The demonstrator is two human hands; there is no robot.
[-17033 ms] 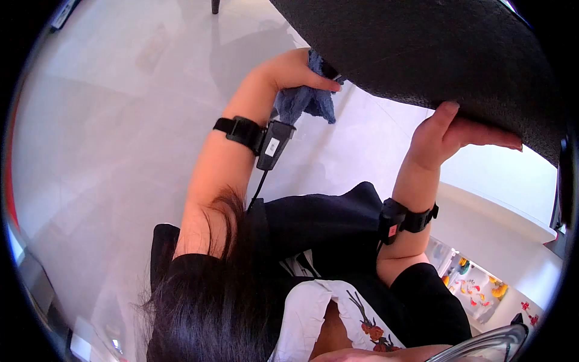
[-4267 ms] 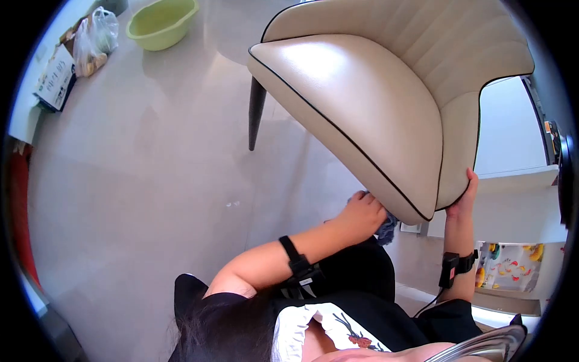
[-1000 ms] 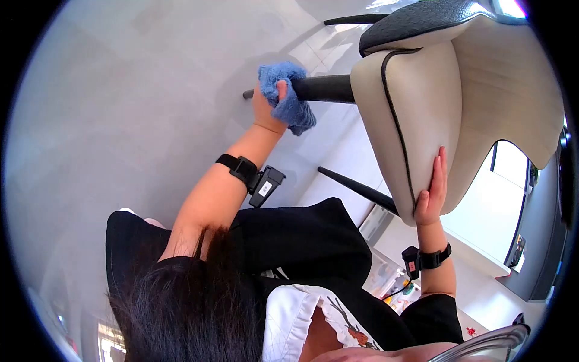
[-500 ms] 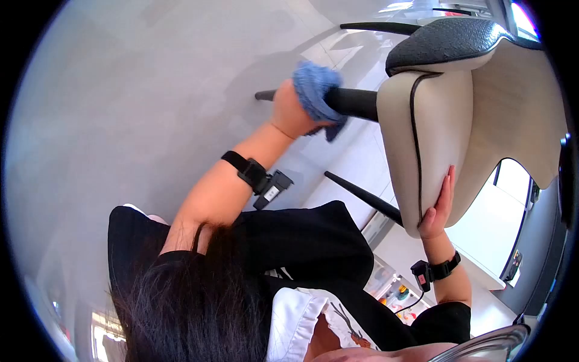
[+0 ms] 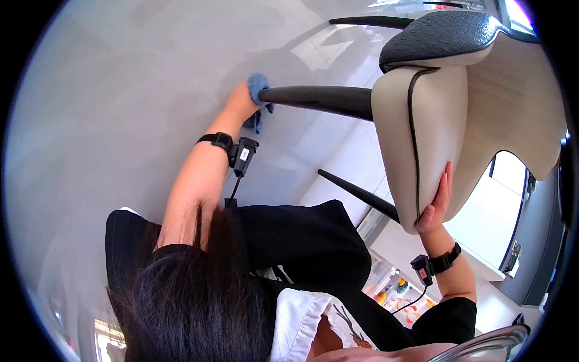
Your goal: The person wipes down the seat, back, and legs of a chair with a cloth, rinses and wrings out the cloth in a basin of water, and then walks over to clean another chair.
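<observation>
A blue cloth (image 5: 258, 86) is wrapped round the far end of a dark tapered chair leg (image 5: 319, 99). My left hand (image 5: 242, 101) is closed on the cloth there, its fingers partly hidden by it. The chair (image 5: 392, 130) has a beige padded seat with black piping and a black textured panel (image 5: 443, 39). It appears sideways in this tilted view. My right hand (image 5: 439, 202) lies against the side of the seat with its fingers stretched out together.
Two more dark chair legs (image 5: 362, 194) show, one near my knees and another (image 5: 371, 22) at the top. Grey floor (image 5: 132, 90) spreads along the left. A white table (image 5: 488, 211) stands beyond the chair. Small colourful items (image 5: 401, 295) lie at lower right.
My left hand has slid the blue cloth along the chair leg, away from the seat to the leg's tip. My right hand stays on the seat, and the chair shifts slightly in view.
</observation>
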